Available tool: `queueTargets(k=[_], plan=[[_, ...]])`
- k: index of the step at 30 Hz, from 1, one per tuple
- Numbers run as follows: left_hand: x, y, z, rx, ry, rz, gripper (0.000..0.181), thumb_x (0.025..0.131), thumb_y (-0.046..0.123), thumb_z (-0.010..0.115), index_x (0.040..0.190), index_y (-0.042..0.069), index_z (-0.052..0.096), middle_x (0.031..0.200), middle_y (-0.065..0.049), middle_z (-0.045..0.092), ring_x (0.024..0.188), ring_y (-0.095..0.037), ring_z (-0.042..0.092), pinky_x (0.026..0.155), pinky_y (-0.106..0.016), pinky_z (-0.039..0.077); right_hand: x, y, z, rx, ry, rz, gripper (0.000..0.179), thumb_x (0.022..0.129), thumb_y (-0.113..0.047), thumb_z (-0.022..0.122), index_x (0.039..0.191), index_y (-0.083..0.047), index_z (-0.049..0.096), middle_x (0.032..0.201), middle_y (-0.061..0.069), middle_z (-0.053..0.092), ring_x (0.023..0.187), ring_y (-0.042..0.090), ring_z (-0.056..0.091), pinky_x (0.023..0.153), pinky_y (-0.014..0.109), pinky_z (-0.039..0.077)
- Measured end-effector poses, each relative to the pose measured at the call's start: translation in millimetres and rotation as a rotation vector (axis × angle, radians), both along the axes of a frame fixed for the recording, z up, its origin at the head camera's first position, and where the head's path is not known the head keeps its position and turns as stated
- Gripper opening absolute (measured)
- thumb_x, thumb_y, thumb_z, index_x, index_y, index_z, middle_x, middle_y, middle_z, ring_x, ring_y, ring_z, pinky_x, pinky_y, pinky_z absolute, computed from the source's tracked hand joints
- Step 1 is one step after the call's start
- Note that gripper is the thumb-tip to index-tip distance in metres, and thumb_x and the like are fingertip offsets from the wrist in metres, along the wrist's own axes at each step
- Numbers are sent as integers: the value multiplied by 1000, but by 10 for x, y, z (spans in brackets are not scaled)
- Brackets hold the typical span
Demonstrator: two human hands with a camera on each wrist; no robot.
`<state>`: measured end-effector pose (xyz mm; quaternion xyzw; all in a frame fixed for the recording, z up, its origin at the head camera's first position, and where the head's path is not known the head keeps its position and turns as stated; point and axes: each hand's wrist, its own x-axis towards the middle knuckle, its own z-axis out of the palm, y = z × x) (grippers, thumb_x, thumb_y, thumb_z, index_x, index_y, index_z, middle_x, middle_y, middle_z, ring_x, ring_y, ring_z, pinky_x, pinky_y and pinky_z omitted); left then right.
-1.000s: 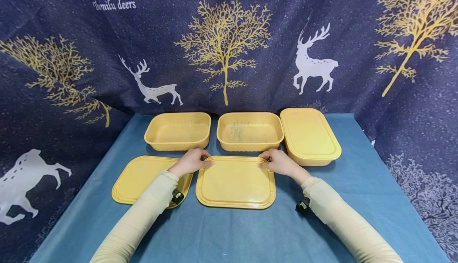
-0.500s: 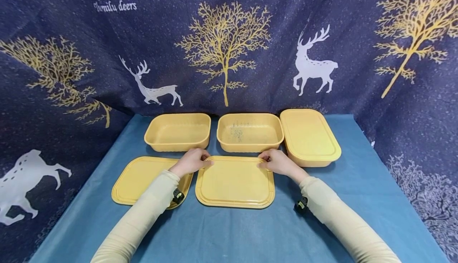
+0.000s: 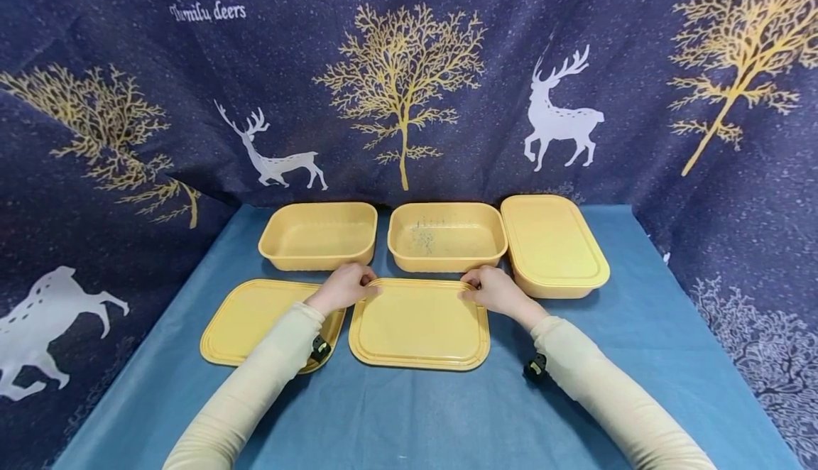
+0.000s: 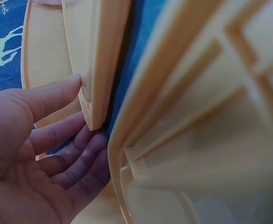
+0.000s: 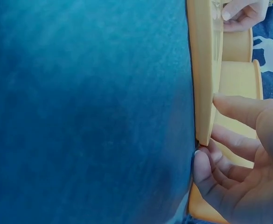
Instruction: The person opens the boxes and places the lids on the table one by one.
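Observation:
A yellow rectangular lid (image 3: 418,324) with rounded corners lies on the blue cloth at the middle. My left hand (image 3: 345,288) pinches its far left corner, the thumb on top and the fingers at the edge, as the left wrist view shows. At the far right corner my right hand (image 3: 498,291) grips the same lid between thumb and fingers. Just behind the lid stands an open yellow container (image 3: 447,243), with dark specks on its inner wall. Under my left forearm lies a second yellow lid (image 3: 255,321), partly covered by the sleeve.
Another open yellow container (image 3: 319,236) stands at the back left. A lidded container (image 3: 556,243) stands at the back right, close against the middle one. A dark curtain (image 3: 281,51) with deer and trees hangs behind the blue cloth (image 3: 434,420).
Both hands keep their hold on the middle lid. Its near edge sits very slightly farther back, and the right forearm has shifted a little to the left. The containers have not moved.

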<state>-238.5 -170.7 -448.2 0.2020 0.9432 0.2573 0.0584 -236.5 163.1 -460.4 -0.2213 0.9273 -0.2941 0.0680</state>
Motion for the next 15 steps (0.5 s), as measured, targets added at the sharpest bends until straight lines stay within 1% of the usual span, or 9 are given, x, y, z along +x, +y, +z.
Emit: queueTargets(k=[2,3,5,8,9,12,15], plan=[[-5,1,-3,1,2,-5,18,93,22,75,99,5,75,79,1,63,66,-13,51,67,-31,45,3,-2,8,5,3,9,14,92,-20,75,102,-10,75,76,-3,62,63,13,50,62,30,41],[-7,2,-5,-1,2,-7,18,93,22,75,99,5,75,79,0,63,66,-13,51,68,-31,45,6,0,10,12,6,8,17,92,-20,75,104,-9,74,78,-2,62,65,14,51,63,31,42],[-9,6,-5,0,5,-11,19,93,21,75,101,4,75,82,-2,64,69,-15,53,70,-33,46,15,8,17,25,7,2,24,92,-22,74,111,-7,73,83,1,63,72,16,54,67,34,46],[4,5,11,6,8,-10,26,93,21,75,109,1,73,93,-7,68,83,-20,60,79,-38,50,39,27,29,41,-7,-11,37,94,-25,72,125,-3,69,98,7,64,87,20,58,77,39,49],[14,5,28,9,5,-8,29,93,21,74,113,0,72,99,-9,69,89,-23,62,82,-41,51,53,37,37,44,-10,-14,41,95,-26,71,128,-3,67,102,8,64,91,21,59,79,40,50],[49,1,107,25,-17,6,37,95,23,73,123,-1,69,113,-14,69,104,-29,64,90,-45,51,105,72,83,38,-11,1,40,97,-26,69,130,-3,66,107,10,63,94,23,60,78,41,51],[72,3,202,46,-25,11,40,96,24,71,127,0,67,118,-15,68,107,-31,63,91,-46,51,164,107,154,29,11,6,38,98,-24,68,130,-3,66,113,12,65,100,27,62,80,43,52]])
